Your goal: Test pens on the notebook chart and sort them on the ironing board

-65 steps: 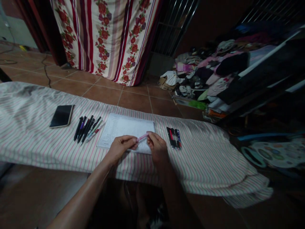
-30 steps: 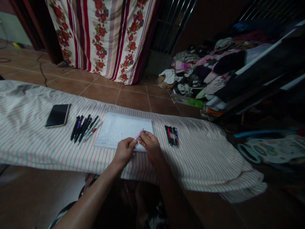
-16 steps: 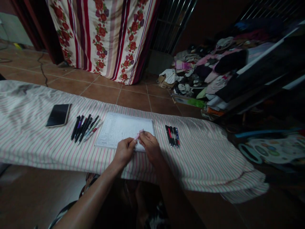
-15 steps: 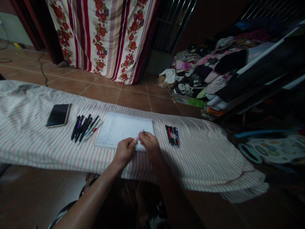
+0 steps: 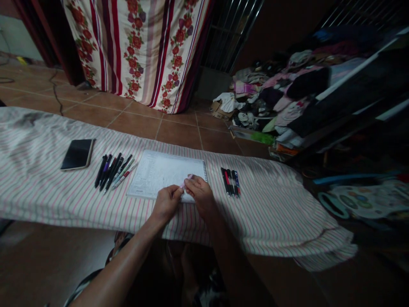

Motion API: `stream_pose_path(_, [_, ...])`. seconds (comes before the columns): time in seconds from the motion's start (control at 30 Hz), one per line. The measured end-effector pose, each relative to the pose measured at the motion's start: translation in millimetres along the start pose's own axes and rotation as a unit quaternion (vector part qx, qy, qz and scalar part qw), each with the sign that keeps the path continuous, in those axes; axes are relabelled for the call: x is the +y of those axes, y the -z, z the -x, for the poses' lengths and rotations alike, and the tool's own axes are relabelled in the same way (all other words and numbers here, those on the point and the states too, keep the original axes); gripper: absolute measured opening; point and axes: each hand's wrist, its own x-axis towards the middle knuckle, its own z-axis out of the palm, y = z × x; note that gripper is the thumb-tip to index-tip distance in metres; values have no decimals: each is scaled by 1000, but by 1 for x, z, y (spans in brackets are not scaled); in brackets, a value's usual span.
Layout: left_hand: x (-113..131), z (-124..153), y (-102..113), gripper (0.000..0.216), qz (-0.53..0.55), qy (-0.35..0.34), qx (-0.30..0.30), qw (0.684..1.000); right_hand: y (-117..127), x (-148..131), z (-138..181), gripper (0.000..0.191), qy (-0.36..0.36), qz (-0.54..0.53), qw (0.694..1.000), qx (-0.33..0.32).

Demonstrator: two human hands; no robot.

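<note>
Over the lower right of a spiral notebook (image 5: 166, 168), both my hands are closed on one slim pale pink pen (image 5: 189, 176). My left hand (image 5: 168, 200) pinches its lower left end between thumb and fingers. Wrapped round the upper part is my right hand (image 5: 201, 192), with the pink tip showing past its fingers. The rest of the pen is hidden by my fingers. Left of the notebook lies a loose group of several pens (image 5: 110, 172), mostly dark. Several more pens (image 5: 230, 182) lie side by side in a neat row to its right.
A striped cloth (image 5: 271, 204) covers the long low surface. A dark-screened phone (image 5: 77, 154) lies at its left. Behind are a floral curtain (image 5: 150, 51) and a tiled floor (image 5: 179, 130). Heaped clothes (image 5: 271, 94) fill the back right.
My right fingers have shifted slightly on the pink pen, and its visible tip has moved a little left. The notebook and the other pens stay in place.
</note>
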Motion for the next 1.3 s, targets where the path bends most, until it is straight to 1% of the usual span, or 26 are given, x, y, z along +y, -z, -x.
stream_pose_path(0.07, [-1, 0, 0, 36, -3, 7, 0, 1000, -1, -1, 1, 44, 9, -2, 1000, -5])
stream_pose_path(0.13, [-1, -1, 0, 36, 0, 15, 4, 1000, -3, -4, 3, 51, 13, -25, 999, -15])
stream_pose_path(0.23, [-2, -1, -1, 37, -1, 17, 15, 1000, -6, -7, 7, 58, -1, -57, 998, -17])
stream_pose_path(0.37, [-1, -1, 0, 37, -30, 9, 14, 999, -4, -2, 3, 47, 3, 2, 1000, 31])
stream_pose_path(0.43, [0, 0, 0, 36, -49, 4, 9, 999, -2, 1, 0, 43, 8, 15, 999, 38])
stream_pose_path(0.53, [-1, 0, 1, 36, -58, 5, 9, 998, 0, 0, 0, 42, 3, -13, 1000, 20])
stream_pose_path(0.67, [0, 0, 1, 37, -57, 8, 18, 998, -1, -5, 6, 49, -4, -69, 997, -17])
stream_pose_path(0.7, [1, 0, 1, 38, -62, 5, 19, 998, -2, -5, 6, 51, -4, -63, 998, -16])
stream_pose_path(0.8, [2, 1, 1, 39, -77, -5, 13, 997, -2, 1, 2, 53, -1, 1, 1000, 15])
stream_pose_path(0.87, [3, 2, 1, 39, -79, -7, 8, 997, -1, 5, -2, 52, 9, 15, 1000, 23])
stream_pose_path(1.0, [2, 0, 1, 37, -66, 1, 12, 998, -2, 4, -2, 52, 29, -29, 999, -1])
stream_pose_path(1.13, [1, -1, 1, 36, -35, 20, 20, 999, -4, -1, 4, 53, 3, -89, 996, -28])
stream_pose_path(1.2, [2, 0, 1, 37, -42, 16, 21, 999, -4, 1, 4, 54, -6, -61, 998, -14])
stream_pose_path(1.3, [4, 1, 2, 38, -68, 5, 12, 998, -3, 6, 0, 53, 4, 1, 1000, 25])
